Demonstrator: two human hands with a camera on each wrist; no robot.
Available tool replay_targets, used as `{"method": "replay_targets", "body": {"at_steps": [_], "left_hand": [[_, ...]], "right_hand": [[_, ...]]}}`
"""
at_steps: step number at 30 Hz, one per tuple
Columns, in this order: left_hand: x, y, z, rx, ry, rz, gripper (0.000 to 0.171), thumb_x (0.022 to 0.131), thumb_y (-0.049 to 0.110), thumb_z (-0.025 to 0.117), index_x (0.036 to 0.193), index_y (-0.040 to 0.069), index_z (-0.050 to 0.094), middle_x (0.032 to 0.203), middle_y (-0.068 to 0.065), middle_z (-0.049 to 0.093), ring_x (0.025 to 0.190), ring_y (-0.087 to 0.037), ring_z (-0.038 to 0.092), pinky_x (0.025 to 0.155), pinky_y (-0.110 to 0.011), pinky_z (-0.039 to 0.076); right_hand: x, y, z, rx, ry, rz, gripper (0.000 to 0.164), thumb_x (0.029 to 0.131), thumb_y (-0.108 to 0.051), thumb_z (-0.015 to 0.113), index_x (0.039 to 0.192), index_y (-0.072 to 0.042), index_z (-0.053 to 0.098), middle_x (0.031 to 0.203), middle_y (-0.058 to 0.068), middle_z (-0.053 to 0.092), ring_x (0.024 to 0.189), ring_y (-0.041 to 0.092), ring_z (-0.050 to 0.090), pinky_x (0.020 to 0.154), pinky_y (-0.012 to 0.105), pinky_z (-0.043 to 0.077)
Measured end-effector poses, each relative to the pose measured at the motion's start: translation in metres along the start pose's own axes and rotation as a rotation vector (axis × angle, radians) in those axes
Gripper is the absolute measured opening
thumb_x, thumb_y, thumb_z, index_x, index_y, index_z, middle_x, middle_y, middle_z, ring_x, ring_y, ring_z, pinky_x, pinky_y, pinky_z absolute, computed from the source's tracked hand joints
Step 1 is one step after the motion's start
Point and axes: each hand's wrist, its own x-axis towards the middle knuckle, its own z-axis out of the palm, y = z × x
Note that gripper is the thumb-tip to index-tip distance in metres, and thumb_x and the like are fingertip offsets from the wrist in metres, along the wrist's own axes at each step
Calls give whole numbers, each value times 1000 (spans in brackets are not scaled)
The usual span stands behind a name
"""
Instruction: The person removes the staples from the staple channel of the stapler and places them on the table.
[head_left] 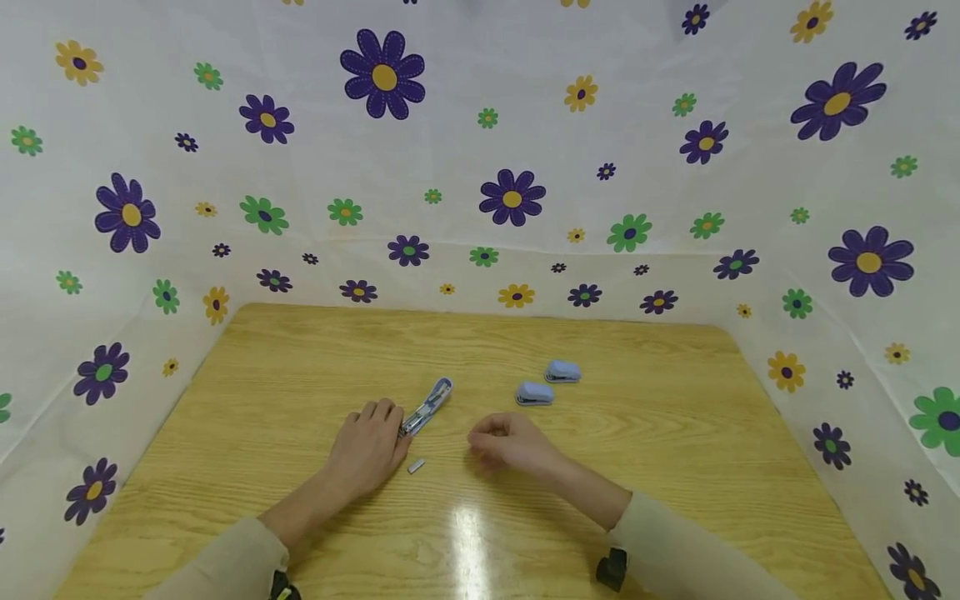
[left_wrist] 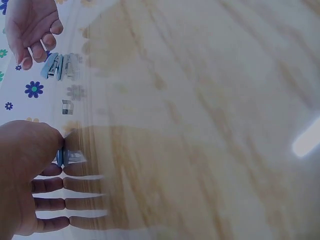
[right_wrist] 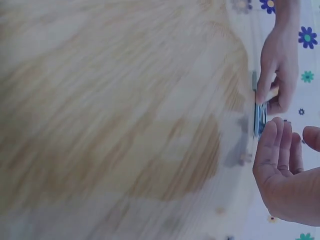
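A light blue stapler [head_left: 429, 407], swung open flat with its metal inside showing, lies slantwise at the middle of the wooden table. My left hand [head_left: 369, 446] holds its near end between thumb and index finger, the other fingertips down on the tabletop in the left wrist view. Just right of that thumb lies a short silver strip of staples [head_left: 416, 466]. My right hand [head_left: 513, 443] is held to the right of the stapler, fingers loosely bent, with nothing in it; its thumb stands apart from the fingers in the right wrist view.
Two small light blue staplers, a nearer one [head_left: 535, 393] and a farther one [head_left: 562, 372], sit closed beyond my right hand. A white cloth [head_left: 450, 150] with printed flowers surrounds the back and sides of the wooden table [head_left: 300, 350].
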Motion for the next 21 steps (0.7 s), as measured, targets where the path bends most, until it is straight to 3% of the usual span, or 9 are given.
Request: {"method": "replay_targets", "body": {"at_steps": [2,7,10,15,21], "left_hand": [[0,0,0,-3,-3,-1,29,98,32,75,101,7,60,101,-11,64,87,-28,63,72,-47,56],[0,0,-1,-10,-4,-2,28,98,31,75,101,7,60,102,-12,64,88,-28,63,71,-46,56],[0,1,-1,-8,-4,-2,29,98,31,75,102,6,60,102,-12,65,89,-29,64,71,-46,56],[0,0,1,-7,-5,-2,30,98,32,75,103,6,61,103,-13,65,89,-29,64,71,-47,55],[0,0,1,-7,2,-4,30,98,31,75,104,5,61,103,-13,65,88,-29,64,71,-46,55]], "right_hand": [[-3,2,-7,-70,24,-43,32,104,-22,65,120,5,67,108,23,73,83,17,73,77,35,64],[-9,5,-29,-395,144,-205,18,104,-24,67,110,-8,73,102,7,74,85,13,65,75,24,55],[-13,6,-43,-543,215,-287,14,103,-24,69,108,-12,74,98,0,74,87,11,65,76,24,54],[-20,6,-60,-781,299,-398,19,102,-25,71,113,-10,74,104,1,74,94,15,68,78,27,59],[-20,10,-78,-1128,351,-589,28,96,-28,78,115,-9,72,108,6,71,95,22,71,76,34,60]]}}
